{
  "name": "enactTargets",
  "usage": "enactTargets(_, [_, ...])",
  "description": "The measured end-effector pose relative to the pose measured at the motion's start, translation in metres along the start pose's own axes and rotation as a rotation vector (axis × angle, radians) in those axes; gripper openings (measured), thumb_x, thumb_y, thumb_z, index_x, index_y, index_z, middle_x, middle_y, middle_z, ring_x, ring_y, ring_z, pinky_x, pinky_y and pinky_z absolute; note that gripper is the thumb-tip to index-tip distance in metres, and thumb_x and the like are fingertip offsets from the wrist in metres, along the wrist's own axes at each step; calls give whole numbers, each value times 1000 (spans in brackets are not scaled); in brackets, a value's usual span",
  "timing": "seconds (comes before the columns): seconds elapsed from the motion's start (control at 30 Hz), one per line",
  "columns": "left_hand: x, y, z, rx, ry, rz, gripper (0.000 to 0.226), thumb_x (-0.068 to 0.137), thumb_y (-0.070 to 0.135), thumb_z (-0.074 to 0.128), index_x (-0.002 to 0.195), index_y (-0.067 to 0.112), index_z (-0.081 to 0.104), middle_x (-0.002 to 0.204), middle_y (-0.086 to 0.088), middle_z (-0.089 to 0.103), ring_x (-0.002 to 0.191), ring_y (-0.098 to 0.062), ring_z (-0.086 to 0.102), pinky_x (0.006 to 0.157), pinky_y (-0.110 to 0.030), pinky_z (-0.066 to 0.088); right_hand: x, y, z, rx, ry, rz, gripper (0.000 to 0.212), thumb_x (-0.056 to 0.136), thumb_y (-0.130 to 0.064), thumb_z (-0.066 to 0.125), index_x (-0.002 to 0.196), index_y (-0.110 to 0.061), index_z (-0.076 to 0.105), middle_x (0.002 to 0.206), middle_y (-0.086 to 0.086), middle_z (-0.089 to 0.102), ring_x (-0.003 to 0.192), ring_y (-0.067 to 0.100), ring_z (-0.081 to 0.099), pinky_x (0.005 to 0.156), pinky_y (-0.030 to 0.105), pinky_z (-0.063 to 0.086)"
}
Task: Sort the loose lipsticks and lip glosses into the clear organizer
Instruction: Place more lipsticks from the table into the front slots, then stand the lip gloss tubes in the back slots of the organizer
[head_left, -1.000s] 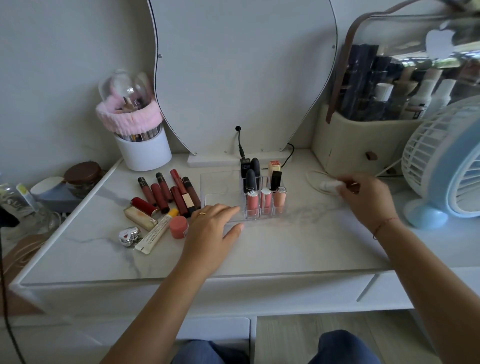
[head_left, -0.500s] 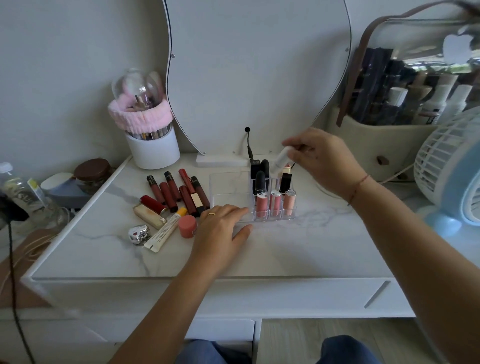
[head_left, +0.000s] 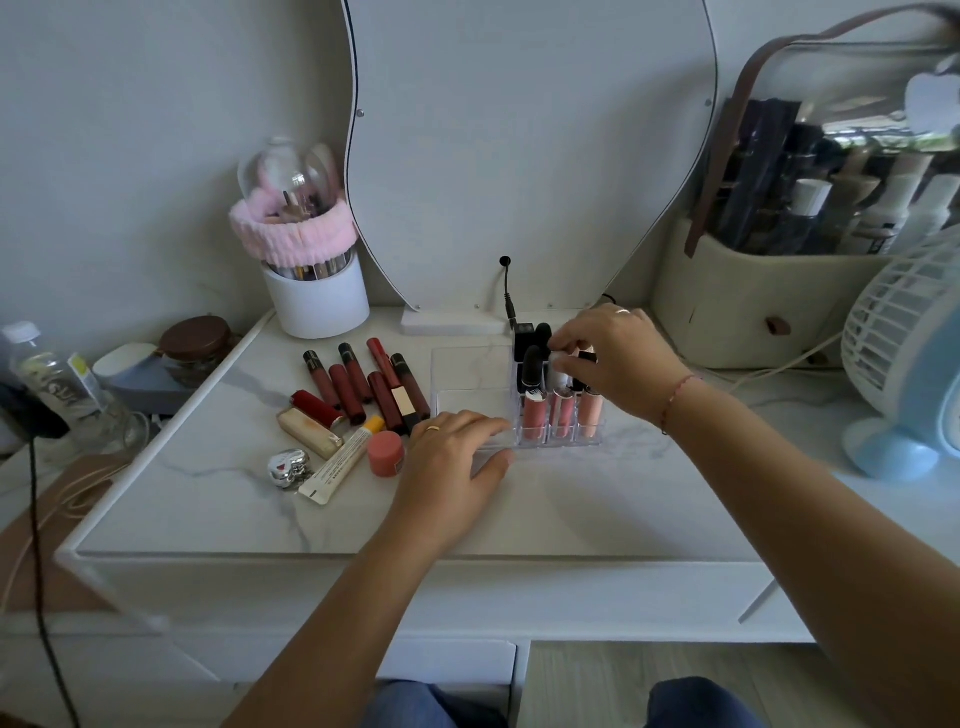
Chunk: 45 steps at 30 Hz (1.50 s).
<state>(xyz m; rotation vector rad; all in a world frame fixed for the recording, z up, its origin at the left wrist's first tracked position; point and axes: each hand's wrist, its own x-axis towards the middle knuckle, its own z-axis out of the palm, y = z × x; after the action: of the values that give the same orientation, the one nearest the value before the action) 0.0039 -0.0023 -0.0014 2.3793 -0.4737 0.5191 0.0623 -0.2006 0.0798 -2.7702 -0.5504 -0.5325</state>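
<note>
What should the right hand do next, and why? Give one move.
Probably ease the white tube down into its slot: the right hand pinches it over the middle row of the clear organizer, and the left hand rests on it.

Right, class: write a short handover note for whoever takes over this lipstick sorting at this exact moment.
Left hand: flat on the table at the clear organizer's front edge.
Right hand: pinches a white tube at the organizer's middle row.
Done: three pink glosses stand in the front slots, black lipsticks behind.
Left: seat the white tube, then sort the loose pile left of the organizer: dark red glosses, lipsticks, a squeeze tube.
</note>
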Motion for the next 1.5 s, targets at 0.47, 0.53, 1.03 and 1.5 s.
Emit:
enactTargets(0.47, [3,-6,1,307,180,-207,78,81,47,62,141,9,31,146,-9,38,139,-26,26,115,-43,10,-69,24,28,512,1,300,91,64,-47,71,139,-18,30,135,-2,43,118,7,43,100,24,34])
enactTargets(0.53, [3,-9,4,359,169,-245,84,81,53,59,142,5,26,145,-12,41,140,-24,25,116,-41,0,-76,22,41,518,-55,312,90,66,-36,77,140,-18,30,133,-3,48,119,10,46,98,23,35])
enactTargets(1.03, [11,-4,-4,340,153,-189,66,83,53,56,133,10,45,128,-10,60,128,-25,44,115,-34,2,-81,14,48,509,120,408,58,74,-26,72,126,-24,47,86,-29,50,79,-1,53,68,20,38])
enactTargets(1.5, [94,-161,-105,161,101,-733,33,85,36,61,77,5,68,87,-17,70,80,-31,61,67,-31,43,-81,10,44,495,107,424,60,73,-26,74,127,-20,48,101,1,64,89,21,59,76,34,45])
